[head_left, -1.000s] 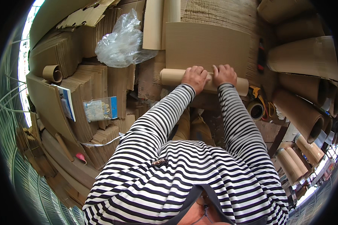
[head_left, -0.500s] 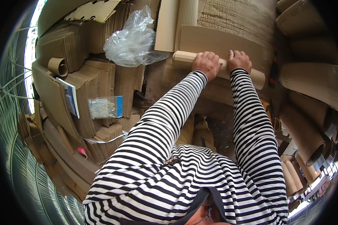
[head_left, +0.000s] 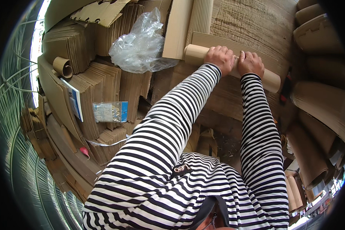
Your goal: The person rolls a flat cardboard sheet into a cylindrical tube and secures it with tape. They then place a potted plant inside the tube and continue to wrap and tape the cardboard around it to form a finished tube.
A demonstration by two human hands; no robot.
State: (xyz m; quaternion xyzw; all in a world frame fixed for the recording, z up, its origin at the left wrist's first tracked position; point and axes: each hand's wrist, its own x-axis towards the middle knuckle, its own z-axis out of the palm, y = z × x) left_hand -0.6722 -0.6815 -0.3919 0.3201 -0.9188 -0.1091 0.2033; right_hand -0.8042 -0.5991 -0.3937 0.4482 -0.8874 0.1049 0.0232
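A roll of corrugated cardboard [head_left: 196,55] lies across the wooden work surface in front of me. My left hand [head_left: 221,59] is closed over it left of its middle. Beside it, my right hand [head_left: 251,65] grips the roll with the fingers bent over its far side, the thumb close to the left hand. Beyond the roll, a flat strip of ribbed cardboard [head_left: 234,46] shows along its far edge. The underside of the roll is hidden.
Crumpled clear plastic [head_left: 138,44] lies to the left, by stacked cardboard sheets [head_left: 99,82]. A small clear packet [head_left: 110,112] rests on the stacks. Larger cardboard rolls [head_left: 318,103] line the right side. A red and black object [head_left: 285,86] lies near the roll's right end.
The roll and both hands have moved away from me, and less flat cardboard shows beyond the roll. The view has shifted slightly. Both hands still grip the roll.
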